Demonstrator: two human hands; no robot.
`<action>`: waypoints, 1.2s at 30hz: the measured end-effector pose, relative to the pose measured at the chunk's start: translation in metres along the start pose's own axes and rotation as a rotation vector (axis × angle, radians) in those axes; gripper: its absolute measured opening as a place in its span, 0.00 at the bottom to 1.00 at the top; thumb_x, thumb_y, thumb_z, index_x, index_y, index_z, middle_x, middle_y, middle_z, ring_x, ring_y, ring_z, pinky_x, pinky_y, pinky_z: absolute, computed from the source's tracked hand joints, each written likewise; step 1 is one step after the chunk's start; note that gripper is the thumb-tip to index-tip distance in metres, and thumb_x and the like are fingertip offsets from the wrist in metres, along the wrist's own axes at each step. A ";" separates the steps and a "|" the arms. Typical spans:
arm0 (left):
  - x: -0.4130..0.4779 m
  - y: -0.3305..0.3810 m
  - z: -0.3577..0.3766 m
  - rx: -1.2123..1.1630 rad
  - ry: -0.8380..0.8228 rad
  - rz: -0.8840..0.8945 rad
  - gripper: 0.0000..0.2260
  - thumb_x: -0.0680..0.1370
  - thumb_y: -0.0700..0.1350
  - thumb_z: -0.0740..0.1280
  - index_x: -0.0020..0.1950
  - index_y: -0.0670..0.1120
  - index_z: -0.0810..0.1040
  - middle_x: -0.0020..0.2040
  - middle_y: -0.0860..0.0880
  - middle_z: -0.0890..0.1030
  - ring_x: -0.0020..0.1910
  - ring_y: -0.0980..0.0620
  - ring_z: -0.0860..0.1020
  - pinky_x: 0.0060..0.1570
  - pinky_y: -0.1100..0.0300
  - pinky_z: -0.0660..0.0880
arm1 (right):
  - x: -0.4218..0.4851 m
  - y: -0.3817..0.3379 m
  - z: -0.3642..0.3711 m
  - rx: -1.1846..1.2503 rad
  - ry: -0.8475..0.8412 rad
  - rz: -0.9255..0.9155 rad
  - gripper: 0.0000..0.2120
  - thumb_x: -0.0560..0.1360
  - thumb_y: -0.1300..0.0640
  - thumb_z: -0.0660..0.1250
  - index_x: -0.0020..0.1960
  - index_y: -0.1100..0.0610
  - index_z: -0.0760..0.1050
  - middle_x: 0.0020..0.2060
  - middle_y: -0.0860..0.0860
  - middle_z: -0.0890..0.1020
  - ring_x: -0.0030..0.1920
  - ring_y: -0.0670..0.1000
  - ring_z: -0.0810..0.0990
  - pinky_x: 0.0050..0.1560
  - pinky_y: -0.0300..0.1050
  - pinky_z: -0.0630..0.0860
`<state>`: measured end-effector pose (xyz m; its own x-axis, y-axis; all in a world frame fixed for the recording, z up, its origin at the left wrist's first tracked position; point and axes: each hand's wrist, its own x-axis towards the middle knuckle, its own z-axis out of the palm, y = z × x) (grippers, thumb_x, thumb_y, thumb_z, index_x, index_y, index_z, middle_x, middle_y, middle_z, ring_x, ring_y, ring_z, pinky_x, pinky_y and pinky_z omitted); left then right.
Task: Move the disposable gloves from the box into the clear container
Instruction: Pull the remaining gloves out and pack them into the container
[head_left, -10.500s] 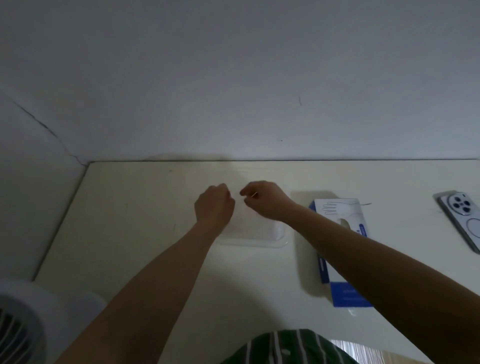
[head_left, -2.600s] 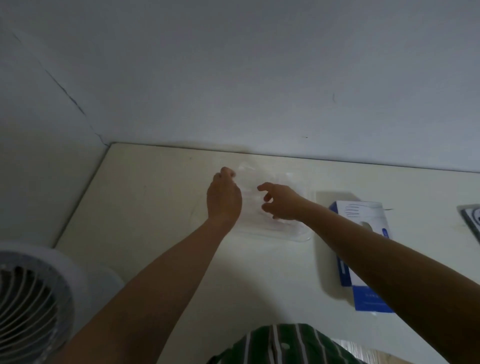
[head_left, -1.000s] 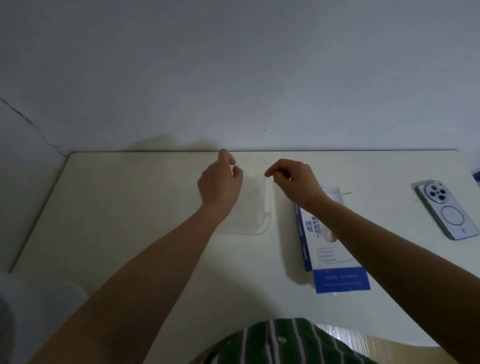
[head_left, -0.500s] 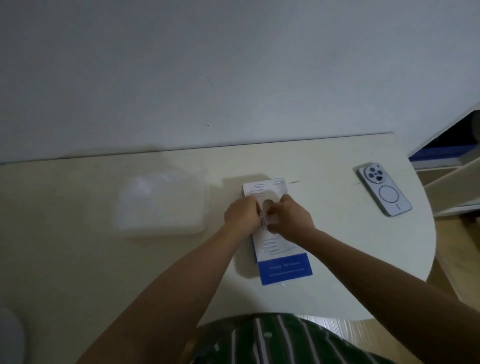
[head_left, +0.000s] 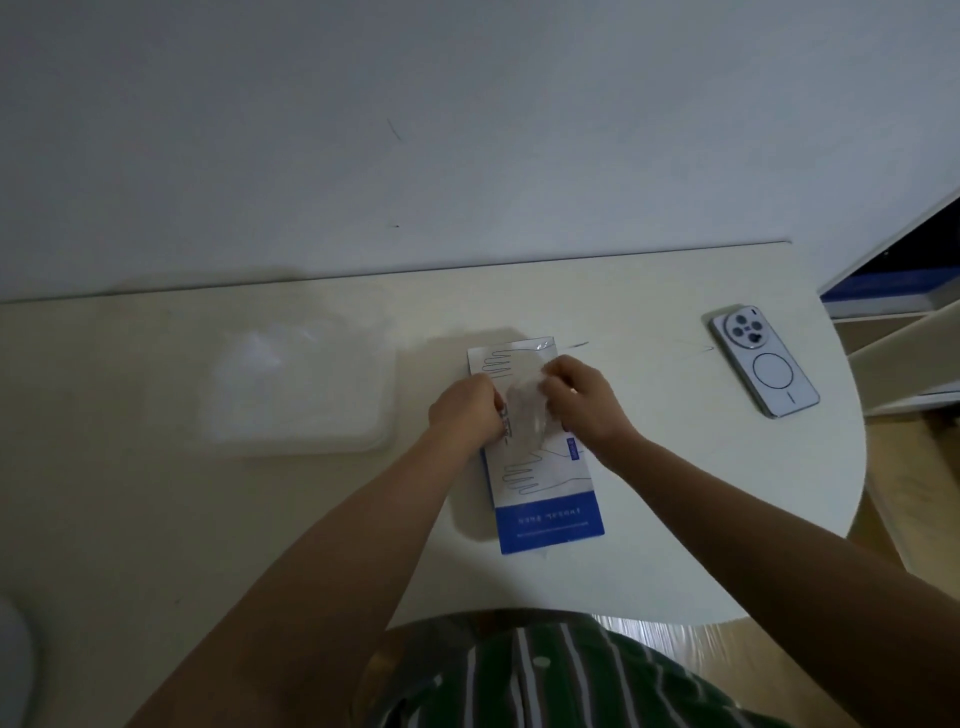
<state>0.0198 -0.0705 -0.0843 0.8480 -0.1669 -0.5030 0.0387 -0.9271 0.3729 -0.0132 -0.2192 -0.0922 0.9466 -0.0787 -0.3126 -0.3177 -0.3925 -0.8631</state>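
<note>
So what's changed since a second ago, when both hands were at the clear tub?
Both hands left the clear container and moved right to the glove box. The left hand and right hand now pinch a wad of clear gloves at its opening. The container, box and phone lie where they were on the table.

The pale, round-edged table carries the blue-and-white box, which lies flat directly under the grip on the gloves. The clear container sits near, to the grip's left. A phone lies face down well to its right.
</note>
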 end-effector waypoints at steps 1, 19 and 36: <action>0.000 0.000 0.001 -0.001 -0.004 0.002 0.08 0.74 0.43 0.70 0.52 0.50 0.77 0.55 0.49 0.80 0.55 0.48 0.78 0.51 0.56 0.75 | -0.001 -0.004 -0.005 0.114 0.017 0.017 0.06 0.80 0.58 0.59 0.46 0.59 0.72 0.41 0.56 0.80 0.42 0.55 0.81 0.44 0.47 0.79; -0.032 -0.019 -0.065 -1.331 -0.074 -0.074 0.27 0.80 0.61 0.52 0.49 0.40 0.79 0.38 0.42 0.81 0.32 0.46 0.79 0.35 0.57 0.76 | -0.003 -0.065 -0.004 0.351 0.004 -0.052 0.11 0.80 0.55 0.61 0.42 0.59 0.75 0.39 0.58 0.79 0.38 0.53 0.77 0.41 0.45 0.76; -0.045 -0.100 -0.108 -0.812 0.579 0.222 0.10 0.77 0.35 0.60 0.49 0.45 0.80 0.39 0.57 0.80 0.33 0.62 0.76 0.37 0.68 0.71 | 0.004 -0.135 0.079 0.350 -0.210 -0.090 0.36 0.71 0.42 0.71 0.72 0.52 0.60 0.52 0.54 0.83 0.54 0.52 0.82 0.58 0.47 0.77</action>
<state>0.0349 0.0662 -0.0145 0.9967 0.0802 0.0154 0.0138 -0.3515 0.9361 0.0293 -0.0939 -0.0087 0.9511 0.1445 -0.2730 -0.2683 -0.0518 -0.9620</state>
